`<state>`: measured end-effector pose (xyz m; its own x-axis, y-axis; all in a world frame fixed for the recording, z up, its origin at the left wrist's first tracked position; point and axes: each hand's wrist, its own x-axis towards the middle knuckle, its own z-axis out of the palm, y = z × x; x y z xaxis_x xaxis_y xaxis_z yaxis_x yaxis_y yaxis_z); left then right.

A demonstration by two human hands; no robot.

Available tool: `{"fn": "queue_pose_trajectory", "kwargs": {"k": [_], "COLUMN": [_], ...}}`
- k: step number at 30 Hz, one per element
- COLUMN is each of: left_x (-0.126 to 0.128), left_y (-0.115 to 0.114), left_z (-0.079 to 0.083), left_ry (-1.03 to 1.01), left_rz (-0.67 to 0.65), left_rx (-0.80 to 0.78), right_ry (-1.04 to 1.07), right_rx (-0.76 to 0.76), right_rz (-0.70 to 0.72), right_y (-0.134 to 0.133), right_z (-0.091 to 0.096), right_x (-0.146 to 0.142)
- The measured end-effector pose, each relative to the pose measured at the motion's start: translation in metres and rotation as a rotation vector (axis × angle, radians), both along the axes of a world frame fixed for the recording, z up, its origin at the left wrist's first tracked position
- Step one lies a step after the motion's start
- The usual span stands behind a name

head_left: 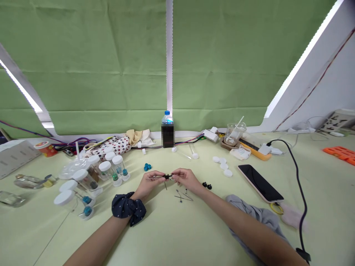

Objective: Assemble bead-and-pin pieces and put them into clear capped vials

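Observation:
Both my hands meet over the pale green table [177, 236]. My left hand [151, 181], with a dark dotted scrunchie on its wrist, pinches a thin metal pin. My right hand [185, 178] pinches the other end. A small black bead [166, 176] sits on the pin between my fingertips. Several loose pins [183, 195] lie on the table just below my hands. Two black beads [206, 185] rest to the right of my right hand. A few teal beads [147, 167] lie behind my left hand.
Clear jars with white lids [91, 177] crowd the left. A water bottle [167, 129] stands at the back centre. Loose white lids [223, 166], a phone [260, 183], a black cable [298, 177], grey cloth [255, 214] and a beaker [234, 133] lie to the right.

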<state>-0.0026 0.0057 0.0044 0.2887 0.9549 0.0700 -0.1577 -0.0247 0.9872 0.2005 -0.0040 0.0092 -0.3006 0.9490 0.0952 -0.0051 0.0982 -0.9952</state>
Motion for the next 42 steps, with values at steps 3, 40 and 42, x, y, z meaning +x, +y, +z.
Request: {"fn": "queue_pose_trajectory", "kwargs": {"k": [3, 40, 42], "left_x": [0.0003, 0.0024, 0.0019], "left_y": [0.0003, -0.0021, -0.0014], "left_z": [-0.0010, 0.0019, 0.0013], "left_ry": [-0.016, -0.018, -0.017], "left_rz": [-0.009, 0.019, 0.021], "left_rx": [-0.002, 0.029, 0.029], "right_ry": [-0.029, -0.098, -0.117], "right_rx": [-0.026, -0.082, -0.082], "right_rz": [0.012, 0.117, 0.123], "right_y": [-0.0011, -0.0015, -0.0015], "right_z": [0.0009, 0.0034, 0.0034], "right_x": [0.0000, 0.0008, 0.0017]}}
